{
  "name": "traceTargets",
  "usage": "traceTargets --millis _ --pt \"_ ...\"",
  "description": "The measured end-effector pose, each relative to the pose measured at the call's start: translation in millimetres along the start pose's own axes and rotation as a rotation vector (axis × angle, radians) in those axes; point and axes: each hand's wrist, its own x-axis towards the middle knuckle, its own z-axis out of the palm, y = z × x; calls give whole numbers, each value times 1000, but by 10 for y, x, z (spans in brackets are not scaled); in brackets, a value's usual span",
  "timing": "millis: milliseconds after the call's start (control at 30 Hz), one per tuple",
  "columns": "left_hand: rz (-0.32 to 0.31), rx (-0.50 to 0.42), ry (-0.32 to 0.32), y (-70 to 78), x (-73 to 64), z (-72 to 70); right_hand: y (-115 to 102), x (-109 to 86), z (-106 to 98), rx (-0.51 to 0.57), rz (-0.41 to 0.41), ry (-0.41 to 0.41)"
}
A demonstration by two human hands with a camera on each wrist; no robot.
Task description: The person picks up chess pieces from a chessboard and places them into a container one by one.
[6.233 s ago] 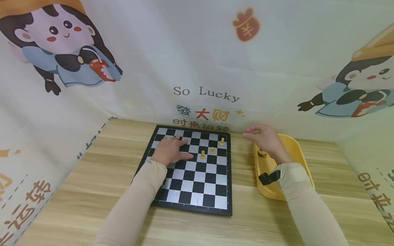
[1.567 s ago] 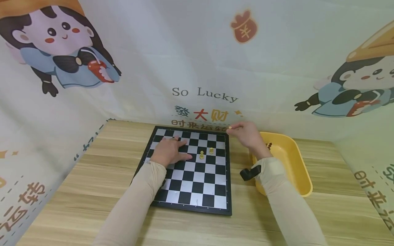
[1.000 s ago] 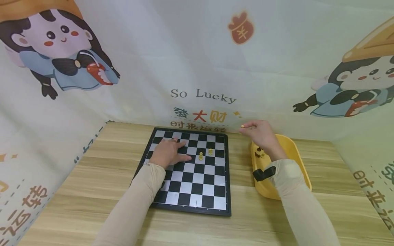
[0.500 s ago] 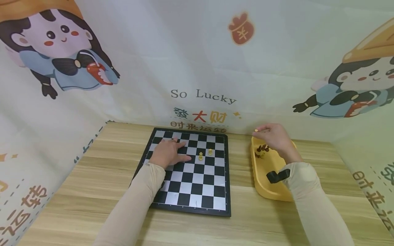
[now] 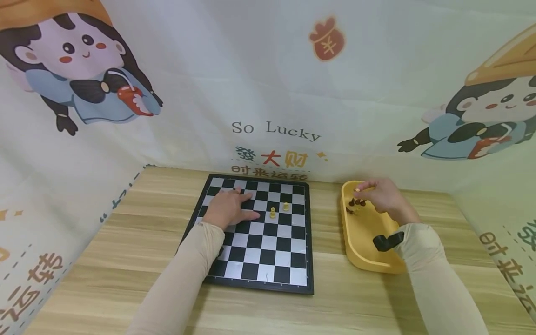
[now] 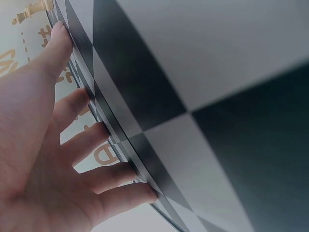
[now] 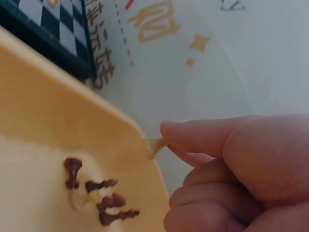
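My left hand [image 5: 225,208] lies spread on the black-and-white chessboard [image 5: 272,256]; in the left wrist view the fingertips [image 6: 147,192] touch its squares. To the right of the thumb stand two pale yellow chess pieces [image 5: 273,213], one a square farther back and right. My right hand [image 5: 383,195] pinches a pale yellow chess piece [image 7: 155,146] between thumb and index finger, over the back of the yellow plastic bin [image 5: 370,265]. Only the base end of that piece shows; the fingers hide the rest. The other right fingers are curled in.
Several dark brown chess pieces [image 7: 72,172] and some pale ones lie in the bin's back left part. A printed cloth [image 5: 201,93] hangs behind the wooden table [image 5: 109,251]. A black wrist camera [image 5: 388,241] is strapped to the right sleeve.
The pale piece at the board's back right corner has been picked up by my right hand. That hand has carried it right and lowered it over the bin. The left hand stays put.
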Motion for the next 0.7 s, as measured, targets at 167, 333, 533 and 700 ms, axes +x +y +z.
traceTargets --millis 167,333,533,700 --pt "9 10 0 -4 -7 -4 108 15 -14 -18 43 -77" --pt "15 13 0 -10 -6 2 224 83 -17 -32 93 -105" --pt "18 9 -1 -11 -3 9 305 126 -16 -18 116 -96" --pt "16 5 -2 -6 -3 3 303 122 -35 -24 117 -77"
